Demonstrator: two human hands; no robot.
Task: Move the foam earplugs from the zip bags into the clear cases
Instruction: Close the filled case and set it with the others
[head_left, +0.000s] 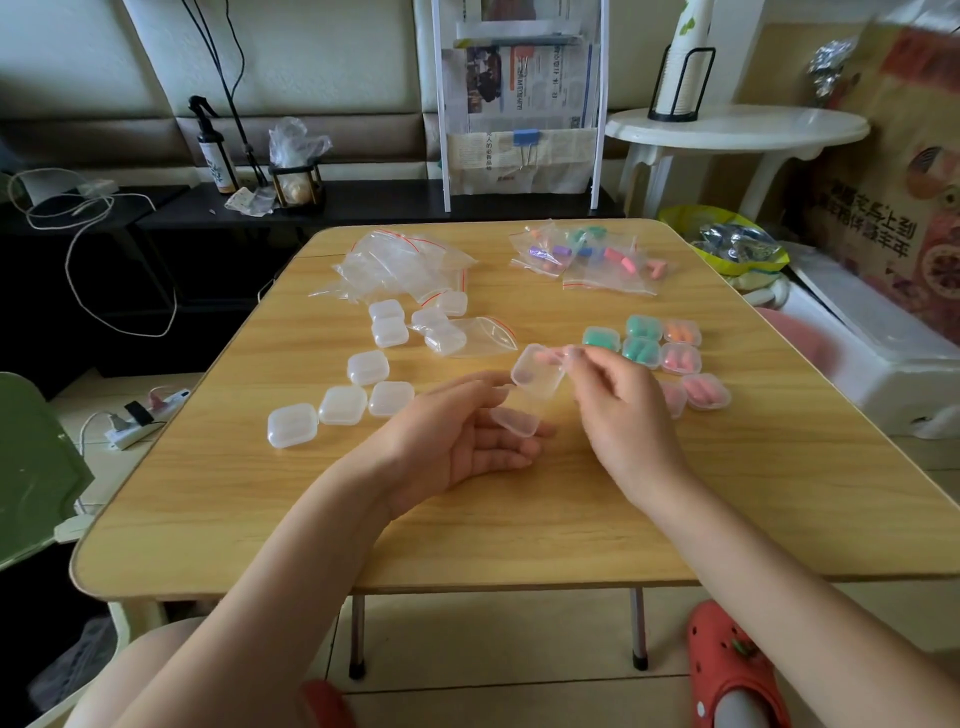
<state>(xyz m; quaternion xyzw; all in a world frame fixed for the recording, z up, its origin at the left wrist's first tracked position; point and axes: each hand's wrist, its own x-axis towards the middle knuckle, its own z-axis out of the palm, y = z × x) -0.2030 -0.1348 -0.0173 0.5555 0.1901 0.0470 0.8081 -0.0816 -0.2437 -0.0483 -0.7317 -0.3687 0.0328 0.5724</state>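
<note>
Soft daylight lit the wooden table (519, 509) evenly, and shadows under the arms were faint. The left side of the room was dark. The right edge was blurry and smeared. Straight lines bent near the corners. The hands looked slightly fuzzy.

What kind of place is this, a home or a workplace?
Most likely a home room. A small folding wooden table stands on a tiled floor, a newspaper rack leans at the wall behind it, and a white round side table holds stacked paper cups.
</note>
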